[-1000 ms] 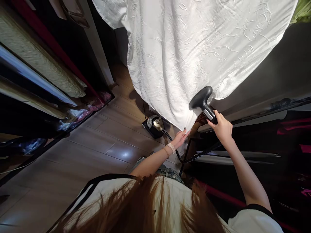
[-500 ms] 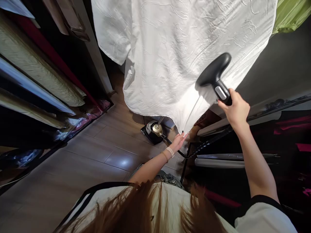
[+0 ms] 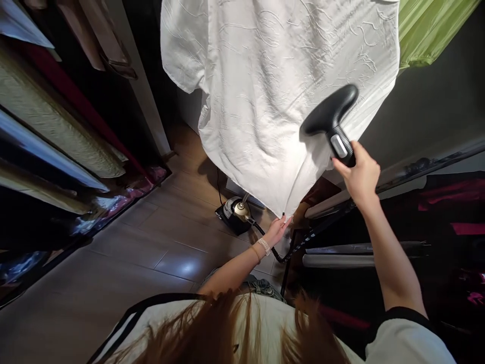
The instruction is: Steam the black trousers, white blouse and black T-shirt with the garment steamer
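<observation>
The white shirt (image 3: 257, 101) hangs at the far centre, its near corner drawn to a point. Good work here likely calls for even tension on that corner, the steamer (image 3: 326, 114) flat against the fabric and fingers clear of it. The left hand (image 3: 278, 231) pinches the corner, fingertips together; the right hand (image 3: 361, 174) is wrapped round the steamer's handle. The base (image 3: 238, 215) stands left, on the floor (image 3: 151, 237).

Clothing shop or garment stockroom, can't tell which; garments (image 3: 62, 119) hang in a row at left; plastic wrap (image 3: 140, 191) beneath them; garment-steamer base (image 3: 240, 209) on plank-look floor (image 3: 121, 247).
</observation>
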Motion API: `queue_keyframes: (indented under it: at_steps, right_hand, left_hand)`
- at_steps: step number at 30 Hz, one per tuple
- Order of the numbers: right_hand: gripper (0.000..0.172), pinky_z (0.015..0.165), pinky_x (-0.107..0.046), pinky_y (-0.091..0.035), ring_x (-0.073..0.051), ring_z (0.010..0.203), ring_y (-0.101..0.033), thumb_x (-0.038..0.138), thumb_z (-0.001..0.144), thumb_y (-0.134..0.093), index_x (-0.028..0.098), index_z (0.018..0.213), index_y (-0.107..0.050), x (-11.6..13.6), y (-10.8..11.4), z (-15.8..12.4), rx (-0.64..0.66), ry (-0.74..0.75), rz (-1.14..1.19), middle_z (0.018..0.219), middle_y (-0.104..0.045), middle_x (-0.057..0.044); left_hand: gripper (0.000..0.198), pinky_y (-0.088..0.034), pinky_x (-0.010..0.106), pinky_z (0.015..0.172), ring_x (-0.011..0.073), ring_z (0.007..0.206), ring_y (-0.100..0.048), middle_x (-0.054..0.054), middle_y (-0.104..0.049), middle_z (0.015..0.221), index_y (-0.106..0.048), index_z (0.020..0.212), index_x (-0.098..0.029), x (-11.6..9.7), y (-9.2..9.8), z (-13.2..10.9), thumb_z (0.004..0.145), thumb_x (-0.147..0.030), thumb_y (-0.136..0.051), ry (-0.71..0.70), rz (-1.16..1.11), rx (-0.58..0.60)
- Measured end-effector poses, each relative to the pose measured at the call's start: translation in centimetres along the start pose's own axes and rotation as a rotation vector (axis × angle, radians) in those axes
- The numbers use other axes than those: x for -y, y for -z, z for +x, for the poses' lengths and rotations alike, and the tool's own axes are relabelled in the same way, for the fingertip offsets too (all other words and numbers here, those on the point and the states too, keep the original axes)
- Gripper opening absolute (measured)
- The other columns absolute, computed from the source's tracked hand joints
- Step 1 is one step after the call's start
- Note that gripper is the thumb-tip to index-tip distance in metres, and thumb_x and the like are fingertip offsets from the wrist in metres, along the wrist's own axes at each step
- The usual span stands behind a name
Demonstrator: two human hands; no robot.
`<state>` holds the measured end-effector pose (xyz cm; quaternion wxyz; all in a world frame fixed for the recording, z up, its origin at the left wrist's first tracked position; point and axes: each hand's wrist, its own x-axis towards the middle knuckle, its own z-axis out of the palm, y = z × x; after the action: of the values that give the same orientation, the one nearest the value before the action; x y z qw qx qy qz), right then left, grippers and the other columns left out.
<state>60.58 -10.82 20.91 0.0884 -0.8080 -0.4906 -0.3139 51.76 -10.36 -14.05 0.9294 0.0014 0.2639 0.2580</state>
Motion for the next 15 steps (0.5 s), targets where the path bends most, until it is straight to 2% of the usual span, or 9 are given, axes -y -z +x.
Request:
queue_keyframes:
  at_steps: [4,8,11,15]
  right_hand:
    - [0.055,0.073,-0.032,-0.046,-0.025,0.092,-0.068,0.051,0.093,-0.063,0.018,0.137,-0.059,0.4,-4.2,-4.4,0.067,-0.059,0.090,0.112,-0.072,-0.012]
    - [0.056,0.072,-0.031,-0.048,-0.026,0.093,-0.070,0.050,0.095,-0.057,0.018,0.141,-0.057,0.8,-7.4,-9.0,0.144,-0.157,0.130,0.112,-0.072,-0.012]
    - [0.056,0.072,-0.031,-0.048,-0.027,0.094,-0.071,0.050,0.094,-0.057,0.017,0.140,-0.058,1.1,-8.9,-12.1,0.204,-0.218,0.148,0.111,-0.072,-0.013]
    - [0.055,0.071,-0.031,-0.049,-0.029,0.095,-0.072,0.050,0.094,-0.056,0.017,0.138,-0.059,1.4,-9.9,-15.4,0.264,-0.295,0.187,0.115,-0.073,-0.014]
  left_hand:
    - [0.014,-0.055,0.037,0.099,0.0210,0.108,-0.070,0.008,-0.073,0.112,-0.065,0.088,-0.018,0.3,0.2,0.1,0.085,-0.015,-0.078,0.051,0.078,-0.031]
    - [0.024,-0.052,0.027,0.087,0.0170,0.107,-0.066,0.004,-0.072,0.110,-0.064,0.093,-0.021,0.5,0.0,0.3,0.079,-0.023,-0.084,0.069,0.166,-0.121]
    - [0.028,-0.048,0.022,0.078,0.0164,0.104,-0.065,0.003,-0.073,0.104,-0.066,0.096,-0.021,0.7,-0.3,0.4,0.077,-0.026,-0.086,0.077,0.211,-0.150]
    - [0.026,-0.045,0.023,0.076,0.0170,0.100,-0.066,0.002,-0.073,0.098,-0.065,0.093,-0.022,1.0,-0.7,0.4,0.077,-0.026,-0.085,0.088,0.249,-0.164]
